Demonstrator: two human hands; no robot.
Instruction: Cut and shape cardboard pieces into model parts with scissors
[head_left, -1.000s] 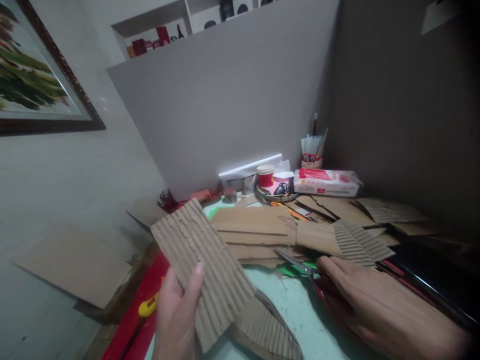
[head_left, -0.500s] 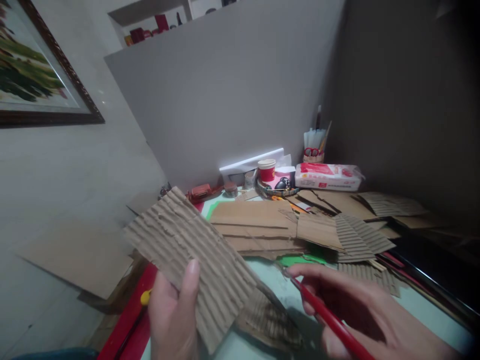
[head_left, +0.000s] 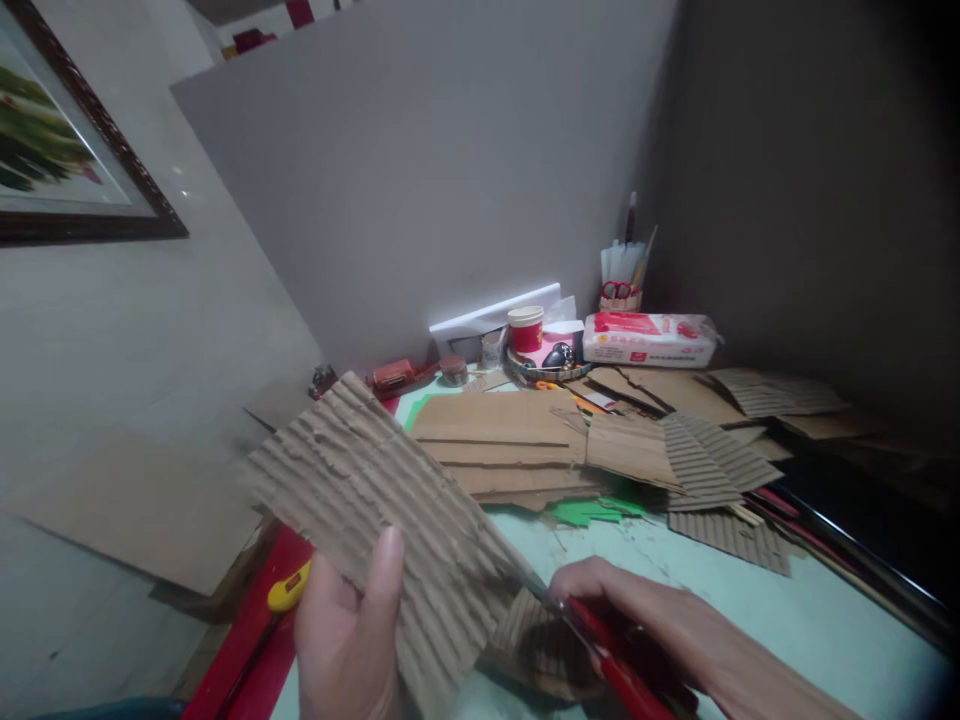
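My left hand grips a rectangular piece of corrugated cardboard, the thumb lying on its ridged face. The piece is tilted, with bare flutes up. In my right hand is a red-handled tool with a slim metal end; its exact kind is unclear. The metal tip meets the cardboard's right edge, near the lower corner; whether it is into the card cannot be made out. Below that corner, partly hidden, lies a darker curved scrap of corrugated cardboard.
Flat cardboard sheets and ridged scraps cover the back of the table. Behind them stand a paper cup, a tissue pack and a holder with red scissors. A yellow-handled tool lies left of my left hand.
My right hand has brought the red-handled tool down and left, from beside the cardboard to its right edge. My left hand keeps its grip. The view has shifted slightly.
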